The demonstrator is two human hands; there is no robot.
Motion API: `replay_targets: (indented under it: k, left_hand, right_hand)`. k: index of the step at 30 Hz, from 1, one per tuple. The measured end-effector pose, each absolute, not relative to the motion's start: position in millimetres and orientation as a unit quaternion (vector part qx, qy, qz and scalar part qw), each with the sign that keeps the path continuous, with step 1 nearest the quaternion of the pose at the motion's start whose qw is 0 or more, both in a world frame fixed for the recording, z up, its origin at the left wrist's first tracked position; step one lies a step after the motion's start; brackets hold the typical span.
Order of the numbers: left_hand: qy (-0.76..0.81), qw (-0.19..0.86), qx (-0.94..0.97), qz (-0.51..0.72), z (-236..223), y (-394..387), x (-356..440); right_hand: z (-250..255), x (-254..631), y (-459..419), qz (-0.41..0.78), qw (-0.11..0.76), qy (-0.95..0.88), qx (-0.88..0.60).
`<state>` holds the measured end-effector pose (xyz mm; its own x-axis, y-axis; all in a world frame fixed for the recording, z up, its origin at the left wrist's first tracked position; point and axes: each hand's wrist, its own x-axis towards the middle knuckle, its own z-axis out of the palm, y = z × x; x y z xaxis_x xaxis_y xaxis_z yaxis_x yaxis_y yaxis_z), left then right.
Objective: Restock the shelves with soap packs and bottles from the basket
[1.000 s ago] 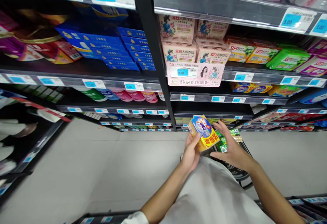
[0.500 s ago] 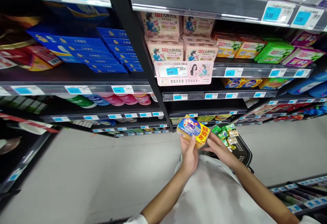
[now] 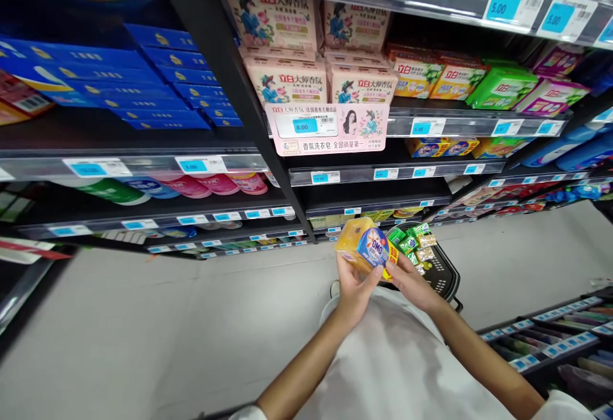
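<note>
I hold a yellow and blue pack of soap bars (image 3: 366,249) in front of my waist. My left hand (image 3: 353,287) grips its left and lower side with curled fingers. From the right, the fingers of my right hand (image 3: 410,281) close on the pack's lower right corner. Just behind the pack, a black shopping basket (image 3: 444,277) sits low on the floor with several small green and gold packets (image 3: 414,246) in it.
Black store shelves fill the view ahead: pink soap boxes (image 3: 286,82) behind a pink price sign (image 3: 327,128), blue boxes (image 3: 158,85) to the left, green and purple packs (image 3: 500,87) to the right. Another low shelf (image 3: 546,343) stands at my right. Pale floor (image 3: 143,330) lies between.
The pack has been turned in my hands, so its yellow side faces up more than before. The view has shifted right and slightly down along the shelves.
</note>
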<state>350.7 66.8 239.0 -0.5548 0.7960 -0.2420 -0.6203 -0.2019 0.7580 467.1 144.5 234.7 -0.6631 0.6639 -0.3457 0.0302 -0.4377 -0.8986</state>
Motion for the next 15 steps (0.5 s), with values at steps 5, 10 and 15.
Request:
replay_targets:
  k: [5,10,15]
  left_hand:
    - [0.415,0.488,0.165,0.750,241,73,350]
    - [0.388,0.533,0.194,0.726,233,89,353]
    - [0.361,0.571,0.103,0.730,205,107,358]
  right_hand:
    - [239,474,141,0.768,0.244,-0.461,-0.372]
    - [243,495,150,0.703,0.276,-0.481,-0.446]
    - [236,520,182,0.635,0.237,-0.529,-0.510]
